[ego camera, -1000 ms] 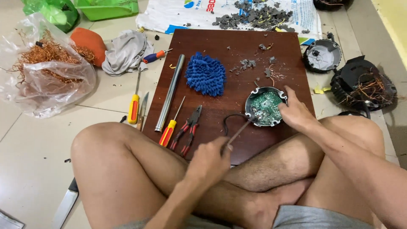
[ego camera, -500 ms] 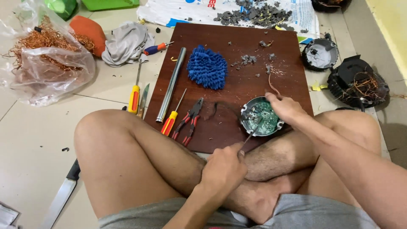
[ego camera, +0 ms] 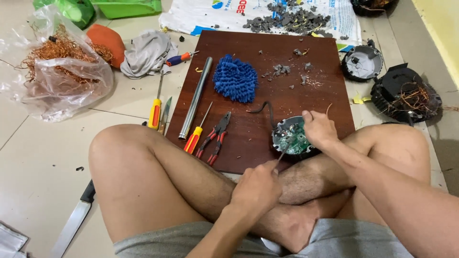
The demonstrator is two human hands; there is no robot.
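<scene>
I sit cross-legged at a dark wooden board (ego camera: 267, 52). My right hand (ego camera: 319, 128) grips a round grey housing with a green circuit board (ego camera: 291, 136) at the board's near edge; a black wire (ego camera: 267, 112) curls from it. My left hand (ego camera: 256, 188) is closed on a thin metal tool (ego camera: 283, 154) whose tip reaches into the housing. On the board lie red-handled pliers (ego camera: 214, 138), a yellow-red screwdriver (ego camera: 197, 134), a metal tube (ego camera: 195, 98) and a blue fluffy pad (ego camera: 235, 79).
On the floor to the left lie a clear bag of copper wire (ego camera: 57, 71), a grey rag (ego camera: 146, 52), a yellow screwdriver (ego camera: 155, 107) and a knife (ego camera: 71, 224). At right are black motor parts (ego camera: 404, 93) and a round cover (ego camera: 362, 62). Grey debris (ego camera: 291, 19) covers a sack.
My right hand has drawn the round housing toward my legs, to the board's near edge. My left hand keeps the thin tool in it, and the black wire now trails out behind.
</scene>
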